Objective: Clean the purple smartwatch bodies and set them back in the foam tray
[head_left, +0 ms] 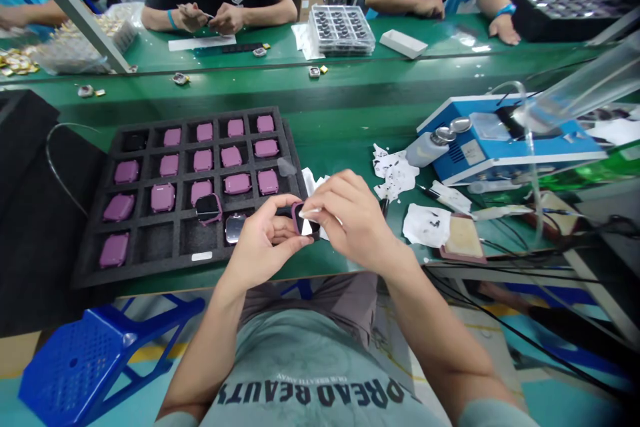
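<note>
My left hand (265, 230) grips a purple smartwatch case (305, 221) by its edges, its dark glossy face turned up. Over that face, my right hand (353, 220) pinches a small white piece (311, 215), perhaps a wipe or cloth, against the glass. To the left lies a black foam tray (157, 240) with purple watch cases in most compartments. One watch with a black screen (207, 208) rests tilted across a divider. Another dark-faced watch (235, 228) sits partly behind my left hand.
On the right stand a blue machine (460, 147), a dispenser bottle (425, 149) and stained white papers (427, 225). Cables hang by the table edge. Across the green bench, co-workers sit near a clear tray (343, 30). A blue stool (75, 367) is at lower left.
</note>
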`<state>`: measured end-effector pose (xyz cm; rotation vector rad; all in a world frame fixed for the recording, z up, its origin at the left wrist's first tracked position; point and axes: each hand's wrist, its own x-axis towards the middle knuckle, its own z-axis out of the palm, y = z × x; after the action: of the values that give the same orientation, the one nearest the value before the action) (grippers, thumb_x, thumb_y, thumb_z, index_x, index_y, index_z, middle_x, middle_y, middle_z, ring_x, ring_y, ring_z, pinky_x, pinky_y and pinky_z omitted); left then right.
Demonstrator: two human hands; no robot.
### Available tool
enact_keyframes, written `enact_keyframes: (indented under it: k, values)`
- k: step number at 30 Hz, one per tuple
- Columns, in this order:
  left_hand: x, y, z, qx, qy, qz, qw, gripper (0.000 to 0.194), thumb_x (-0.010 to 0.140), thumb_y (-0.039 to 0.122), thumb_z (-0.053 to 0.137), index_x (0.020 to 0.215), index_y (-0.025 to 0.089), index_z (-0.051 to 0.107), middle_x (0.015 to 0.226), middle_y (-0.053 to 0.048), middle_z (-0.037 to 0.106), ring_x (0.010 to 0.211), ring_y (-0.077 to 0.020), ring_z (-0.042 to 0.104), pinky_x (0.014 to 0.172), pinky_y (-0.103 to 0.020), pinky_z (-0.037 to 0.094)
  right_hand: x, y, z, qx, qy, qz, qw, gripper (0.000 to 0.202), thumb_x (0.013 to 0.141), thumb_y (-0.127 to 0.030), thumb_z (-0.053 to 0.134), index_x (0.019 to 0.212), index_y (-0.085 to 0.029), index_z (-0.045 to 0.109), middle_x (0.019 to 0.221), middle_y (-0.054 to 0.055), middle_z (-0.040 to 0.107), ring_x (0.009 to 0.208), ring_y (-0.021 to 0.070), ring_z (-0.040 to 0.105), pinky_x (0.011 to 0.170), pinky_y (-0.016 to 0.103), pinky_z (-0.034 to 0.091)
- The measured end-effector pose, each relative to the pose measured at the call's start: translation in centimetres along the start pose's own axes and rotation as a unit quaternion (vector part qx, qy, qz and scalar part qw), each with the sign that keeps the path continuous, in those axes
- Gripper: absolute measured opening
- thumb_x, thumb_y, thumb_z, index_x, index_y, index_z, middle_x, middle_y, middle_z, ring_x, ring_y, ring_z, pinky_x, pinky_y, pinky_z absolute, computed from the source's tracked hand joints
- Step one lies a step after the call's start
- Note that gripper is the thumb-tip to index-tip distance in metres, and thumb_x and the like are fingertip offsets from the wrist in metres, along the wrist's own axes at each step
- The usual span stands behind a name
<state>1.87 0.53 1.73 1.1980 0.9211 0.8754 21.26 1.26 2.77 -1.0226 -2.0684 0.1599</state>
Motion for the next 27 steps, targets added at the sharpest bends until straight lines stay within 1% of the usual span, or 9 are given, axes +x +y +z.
enact_keyframes:
  k: [4,7,11,13,15,18,20,23,27]
  values:
    - [0.0,0.3,-0.1,-0.005,-0.011,-0.009,1.000,0.057,0.075,0.020,0.088,0.124,0.018,0.058,0.085,-0.002,0.081,0.079,-0.0193,0.081,0.080,-0.028,0.062,2.4,2.3,0.6,-0.051,0.013,0.023,0.998,0.016,0.102,-0.020,0.059,0.091,-0.024,0.070,0.093,0.006,0.072,0.095,0.0251,0.056,0.083,0.043,0.040]
    - [-0.2,0.5,0.0,-0.014,-0.001,-0.016,1.000,0.057,0.075,0.020,0.088,0.123,0.018,0.058,0.085,-0.003,0.081,0.080,-0.0195,0.081,0.080,-0.028,0.062,2.2,3.2,0.1,-0.045,0.018,0.037,0.998,0.016,0.103,-0.023,0.059,0.091,-0.023,0.070,0.093,0.006,0.071,0.092,0.0247,0.057,0.082,0.043,0.041]
    - [-0.2,0.4,0.1,-0.022,-0.003,-0.025,0.999,0.057,0.074,0.018,0.088,0.124,0.019,0.059,0.088,-0.004,0.082,0.082,-0.0198,0.081,0.081,-0.028,0.062,0.1,2.3,-2.1,-0.015,0.023,0.019,0.999,0.012,0.102,-0.023,0.061,0.093,-0.025,0.069,0.090,0.005,0.070,0.089,0.0234,0.058,0.080,0.042,0.045]
    - [-0.2,0.4,0.1,-0.023,-0.003,-0.029,0.999,0.057,0.074,0.017,0.088,0.124,0.019,0.060,0.087,-0.004,0.081,0.082,-0.0189,0.080,0.081,-0.027,0.061,-0.8,1.2,-3.0,-0.011,0.000,-0.004,1.000,0.011,0.101,-0.019,0.062,0.095,-0.025,0.069,0.090,0.005,0.071,0.089,0.0230,0.058,0.079,0.041,0.046]
    - [-0.1,0.4,0.2,-0.022,0.000,-0.031,0.999,0.058,0.074,0.017,0.089,0.124,0.018,0.060,0.084,-0.002,0.080,0.079,-0.0176,0.079,0.079,-0.026,0.061,-1.1,0.1,-3.2,-0.015,-0.035,-0.029,0.999,0.013,0.101,-0.016,0.061,0.096,-0.024,0.069,0.091,0.005,0.072,0.091,0.0231,0.058,0.078,0.041,0.045]
    - [-0.1,0.4,0.2,-0.021,0.002,-0.032,0.999,0.061,0.072,0.018,0.091,0.125,0.018,0.060,0.080,-0.001,0.079,0.076,-0.0171,0.078,0.075,-0.025,0.060,-0.6,-0.8,-1.9,-0.034,-0.070,-0.062,0.995,0.015,0.101,-0.015,0.059,0.095,-0.023,0.069,0.091,0.005,0.073,0.092,0.0240,0.058,0.079,0.042,0.042]
    - [0.0,0.4,0.3,-0.016,0.008,-0.026,1.000,0.061,0.071,0.018,0.091,0.123,0.018,0.060,0.080,0.000,0.078,0.076,-0.0174,0.077,0.074,-0.025,0.060,0.1,-0.8,-0.7,-0.048,-0.056,-0.068,0.995,0.016,0.101,-0.015,0.058,0.093,-0.023,0.069,0.092,0.005,0.073,0.091,0.0243,0.057,0.078,0.042,0.040]
    - [0.0,0.3,0.5,0.005,0.030,-0.008,1.000,0.057,0.073,0.020,0.089,0.121,0.018,0.059,0.076,0.002,0.076,0.072,-0.0165,0.076,0.072,-0.025,0.059,1.1,-0.5,0.7,-0.046,-0.009,-0.026,0.999,0.015,0.102,-0.018,0.058,0.092,-0.022,0.069,0.091,0.005,0.072,0.091,0.0241,0.056,0.079,0.041,0.039]
    - [0.0,0.3,0.7,0.015,0.042,0.005,0.999,0.057,0.075,0.022,0.086,0.124,0.018,0.057,0.071,0.003,0.075,0.070,-0.0174,0.077,0.072,-0.026,0.059,1.4,0.3,1.3,-0.039,0.020,0.053,0.998,0.014,0.103,-0.022,0.060,0.091,-0.023,0.068,0.091,0.004,0.072,0.091,0.0237,0.057,0.081,0.041,0.040]
